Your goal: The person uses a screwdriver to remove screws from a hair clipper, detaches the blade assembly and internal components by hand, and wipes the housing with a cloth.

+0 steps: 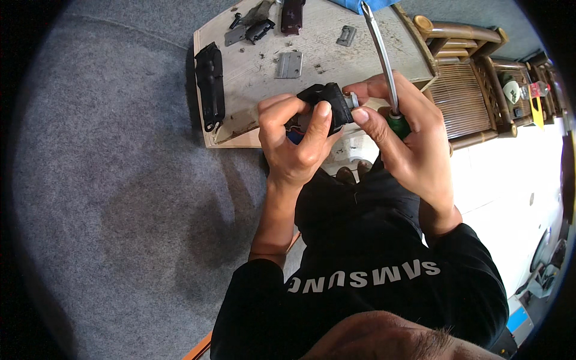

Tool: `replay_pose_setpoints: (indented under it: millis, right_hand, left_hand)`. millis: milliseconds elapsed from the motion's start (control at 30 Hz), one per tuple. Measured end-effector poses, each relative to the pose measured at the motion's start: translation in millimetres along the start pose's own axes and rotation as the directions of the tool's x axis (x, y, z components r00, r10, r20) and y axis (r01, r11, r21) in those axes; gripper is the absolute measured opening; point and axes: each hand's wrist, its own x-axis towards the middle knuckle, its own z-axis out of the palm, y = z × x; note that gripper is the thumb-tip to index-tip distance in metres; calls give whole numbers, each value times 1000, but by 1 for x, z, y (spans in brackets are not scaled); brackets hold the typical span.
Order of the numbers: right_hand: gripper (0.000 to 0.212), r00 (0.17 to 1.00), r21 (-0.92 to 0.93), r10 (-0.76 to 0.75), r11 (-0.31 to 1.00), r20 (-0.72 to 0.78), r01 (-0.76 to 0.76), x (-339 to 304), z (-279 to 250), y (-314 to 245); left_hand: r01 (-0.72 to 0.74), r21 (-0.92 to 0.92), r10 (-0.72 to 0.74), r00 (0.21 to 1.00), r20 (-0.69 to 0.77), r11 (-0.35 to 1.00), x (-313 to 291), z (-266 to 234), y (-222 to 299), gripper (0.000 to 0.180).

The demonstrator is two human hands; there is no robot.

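My left hand (295,139) grips a small black plastic device body (328,104) held above the near edge of a wooden board (324,63). My right hand (407,139) pinches a small silver part (353,99) at the right end of that black body. The same hand also holds a screwdriver with a green handle (396,123). Its metal shaft (379,51) points up and away over the board.
On the board lie a long black casing (210,84) at the left edge, a metal comb blade (288,65), a small metal plate (346,36), black clips (259,29) and a dark red piece (292,15). Grey carpet (120,180) lies left; wicker furniture (468,84) stands right.
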Motion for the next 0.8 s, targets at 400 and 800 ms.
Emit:
replay_pose_setpoints:
  millis: [400,800]
  right_hand:
    - [28,981,70,-188,979,-42,191,4,6,11]
    - [26,969,32,-214,975,-121,219,6,16,10]
  left_hand:
    - [12,-85,-14,1000,-22,996,-5,-2,-3,83]
    - [89,-69,-90,996,-21,994,-1,-1,-1,74]
